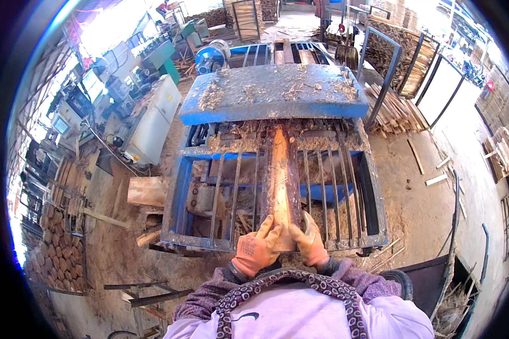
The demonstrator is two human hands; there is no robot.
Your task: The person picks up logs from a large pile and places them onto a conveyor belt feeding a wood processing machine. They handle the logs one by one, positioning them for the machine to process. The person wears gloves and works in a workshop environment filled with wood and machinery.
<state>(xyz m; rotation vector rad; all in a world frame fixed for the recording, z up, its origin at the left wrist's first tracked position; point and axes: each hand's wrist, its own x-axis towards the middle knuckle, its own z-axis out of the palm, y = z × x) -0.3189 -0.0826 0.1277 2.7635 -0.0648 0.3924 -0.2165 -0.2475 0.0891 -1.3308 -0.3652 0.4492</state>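
A log (279,186) with dark bark and a bare, pale strip along its top lies lengthwise on the slatted bed of a blue sawing machine (277,93). Its far end runs in under the machine's sawdust-strewn cover. At the near end my left hand (257,248), in an orange glove with yellowish fingers, presses on the log's left side. My right hand (310,242), gloved alike, lies against the right side, thumb toward the middle. Between them the two hands grip the log's near end.
Bars of the metal infeed frame (345,186) flank the log. A blue motor (209,60) sits at the machine's far left, beside a white cabinet (155,121). Stacked boards (393,107) lie to the right, stacked logs (59,246) to the left. A cart (430,285) stands near right.
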